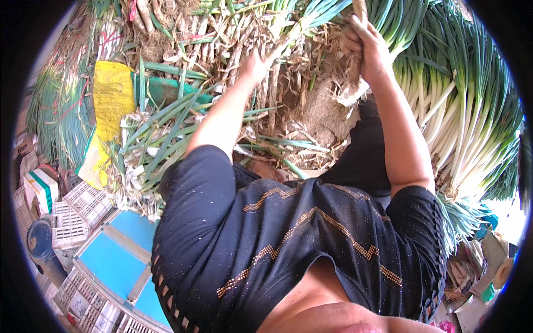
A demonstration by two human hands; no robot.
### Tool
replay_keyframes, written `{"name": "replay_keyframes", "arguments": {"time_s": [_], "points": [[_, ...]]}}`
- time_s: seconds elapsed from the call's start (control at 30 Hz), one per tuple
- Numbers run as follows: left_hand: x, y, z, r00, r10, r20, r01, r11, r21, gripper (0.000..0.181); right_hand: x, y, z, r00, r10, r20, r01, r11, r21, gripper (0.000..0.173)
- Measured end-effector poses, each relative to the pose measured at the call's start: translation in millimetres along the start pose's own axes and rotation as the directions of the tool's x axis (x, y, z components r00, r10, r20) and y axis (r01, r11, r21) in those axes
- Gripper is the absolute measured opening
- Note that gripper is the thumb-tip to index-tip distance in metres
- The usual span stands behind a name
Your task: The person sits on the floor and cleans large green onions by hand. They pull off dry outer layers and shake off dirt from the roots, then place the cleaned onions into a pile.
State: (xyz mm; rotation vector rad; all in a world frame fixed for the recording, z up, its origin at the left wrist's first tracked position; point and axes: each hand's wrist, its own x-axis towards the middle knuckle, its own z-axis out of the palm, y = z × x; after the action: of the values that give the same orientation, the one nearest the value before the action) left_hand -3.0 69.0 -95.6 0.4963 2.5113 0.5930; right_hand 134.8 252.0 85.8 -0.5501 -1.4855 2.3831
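My left hand (254,68) is closed around the pale lower part of a green onion (293,35), whose leaves run up and to the right. The hand is slightly blurred, and its fingertips are hidden. Off to the right, my right hand (366,52) grips a brown, dry-skinned stalk (359,8) that sticks out above and below the fist. Beneath both hands lie unpeeled green onions (272,93) with withered brown leaves. Close to my right forearm is a big pile of cleaned green onions (445,112), with white stems and green tops.
Loose green leaves and peelings (162,133) litter the ground left of my knees. Beyond them are a yellow woven sack (114,95) and tied onion bundles (62,112). Plastic crates (79,208), a dark cylinder (39,239) and a blue-panelled surface (112,254) stand lower left. Cardboard scraps (470,266) lie lower right.
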Motion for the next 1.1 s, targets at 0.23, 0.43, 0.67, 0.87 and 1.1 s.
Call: {"name": "replay_keyframes", "arguments": {"time_s": [0.23,0.43,0.67,0.87,1.1], "points": [[-60,19,54,0.937,0.049,0.346,-0.083,0.993,0.085,0.037,7,-2,-44,0.986,0.106,-0.125,-0.082,0.98,0.183,0.018],[17,-32,46,0.852,0.083,-0.517,-0.012,0.99,0.14,0.033,-3,-25,-41,0.989,-0.13,-0.075,0.14,0.979,0.151,0.027],[-5,-22,2,0.999,-0.053,-0.009,0.053,0.998,-0.034,0.02,-2,21,-23,0.924,0.374,-0.076,-0.367,0.926,0.092,0.019],[-74,90,24,0.854,0.373,-0.361,-0.51,0.733,-0.449,0.021,-10,70,-24,0.851,0.451,-0.269,-0.488,0.869,-0.083,0.023],[-98,2,106,0.804,0.592,0.052,-0.594,0.804,0.026,0.063,21,29,-31,0.856,0.494,-0.154,-0.505,0.862,-0.048,0.019]]}}
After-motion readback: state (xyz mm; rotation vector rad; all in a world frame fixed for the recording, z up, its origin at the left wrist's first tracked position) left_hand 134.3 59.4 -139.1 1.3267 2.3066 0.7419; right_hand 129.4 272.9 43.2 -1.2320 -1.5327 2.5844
